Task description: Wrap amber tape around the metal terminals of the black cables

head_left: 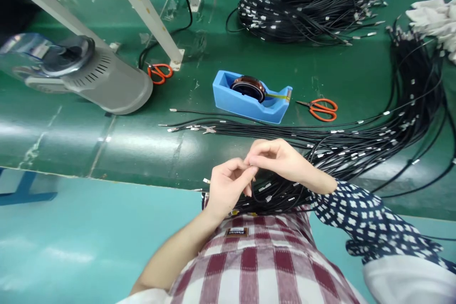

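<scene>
My left hand [227,186] and my right hand [280,157] meet above the bench's front edge, thumbs and fingertips pinched together. Whatever lies between the fingertips is too small or hidden to name. Below and beside them runs a bundle of thin black cables [249,128] with white tags and metal ends, some crossing my lap at the edge. Just beyond the bundle sits a blue tape dispenser [245,104] with a brown-rimmed roll [251,86] and a yellowish strip reaching its cutter. Orange-handled scissors [322,108] lie to its right.
A large coil of black cables [302,4] rests at the back, and more cables [415,80] heap at the right near a white cloth-like item [436,23]. At left are a grey machine [110,80], a white metal post [149,9] and a second orange-handled pair of scissors [160,74].
</scene>
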Motion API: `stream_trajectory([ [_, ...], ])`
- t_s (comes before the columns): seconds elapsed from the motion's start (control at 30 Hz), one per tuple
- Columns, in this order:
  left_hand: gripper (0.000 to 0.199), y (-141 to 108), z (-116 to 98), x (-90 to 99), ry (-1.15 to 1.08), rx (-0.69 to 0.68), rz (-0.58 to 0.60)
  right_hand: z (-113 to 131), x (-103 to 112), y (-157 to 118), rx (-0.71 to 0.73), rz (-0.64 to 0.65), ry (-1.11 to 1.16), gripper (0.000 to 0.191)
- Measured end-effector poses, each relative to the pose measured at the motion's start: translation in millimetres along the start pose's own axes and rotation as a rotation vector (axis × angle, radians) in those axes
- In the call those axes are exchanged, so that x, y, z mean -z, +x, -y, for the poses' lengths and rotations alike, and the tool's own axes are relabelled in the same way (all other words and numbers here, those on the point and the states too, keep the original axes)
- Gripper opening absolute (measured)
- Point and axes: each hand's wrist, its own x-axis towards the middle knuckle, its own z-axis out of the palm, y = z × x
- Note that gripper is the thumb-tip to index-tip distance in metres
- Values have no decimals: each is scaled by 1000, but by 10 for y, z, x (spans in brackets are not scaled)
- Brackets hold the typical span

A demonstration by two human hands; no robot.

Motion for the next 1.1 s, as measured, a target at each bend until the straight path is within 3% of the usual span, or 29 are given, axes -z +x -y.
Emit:
stream_trajectory([
  [0.23,47,72,9,72,-240,171,149,10,-14,30,-111,3,99,18],
  [0.37,40,108,48,83,-366,249,254,10,-18,29,-139,3,110,21],
  [0.6,32,93,118,74,-419,293,281,-58,-25,7,-59,51,-5,22],
  [0.7,33,64,113,104,-422,280,236,-61,81,-13,22,-44,-332,22],
  [0.8,34,36,106,171,-391,273,189,-75,275,-30,90,-268,-959,23],
  [0.9,36,2,122,234,-303,257,123,-129,442,-21,102,-329,-1467,18],
  [1.0,33,-55,136,288,-98,205,38,-189,503,8,124,-286,-1677,19],
  [1.1,26,-136,128,371,283,53,-108,-230,491,42,184,-235,-1720,21],
])
